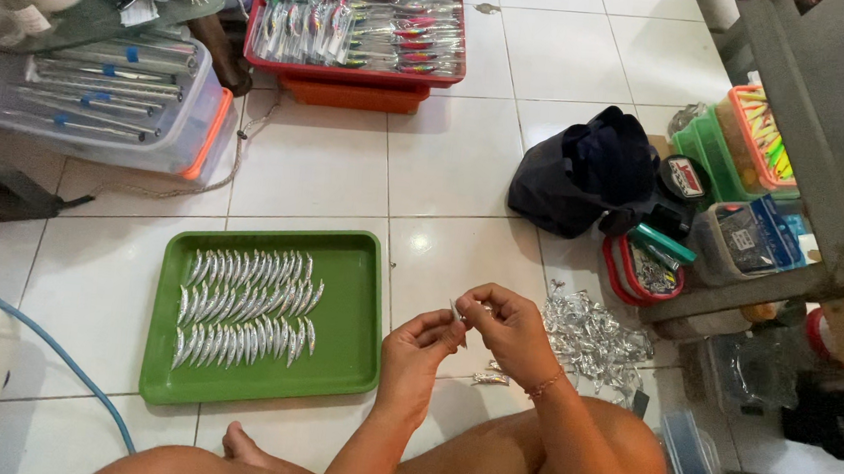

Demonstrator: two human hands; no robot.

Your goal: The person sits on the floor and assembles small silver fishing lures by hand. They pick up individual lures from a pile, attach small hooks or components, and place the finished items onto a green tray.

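A: Biggest first, anchor on the green tray (361, 312); it lies flat on the white tile floor (459, 150), just left of the hands; three neat rows of silver fish-shaped lures (246, 308) fill its left half, right half bare; laid side by side, probably so they stay sorted and countable.

B: Beyond the tray?

A: Red bin of packaged coloured lures (358, 26) well beyond the tray, far side; clear tub of long metal pieces (102, 97) beyond the tray, to its upper left; dark cloth bag (588, 170) up and right of the tray.

B: Smaller stuff?

A: Loose heap of crinkled silver foil scraps (590, 336) right of the tray, just past the hands; one stray silver bit (489, 378) on the tile just right of the tray.

B: Hands?

A: Left hand (418, 352) and right hand (505, 329) meet just right of the tray, above the floor; both pinched narrow on one small silver piece (459, 315), fingertips close together, likely because it's tiny and fiddly; what kind of piece it is, too small to tell.
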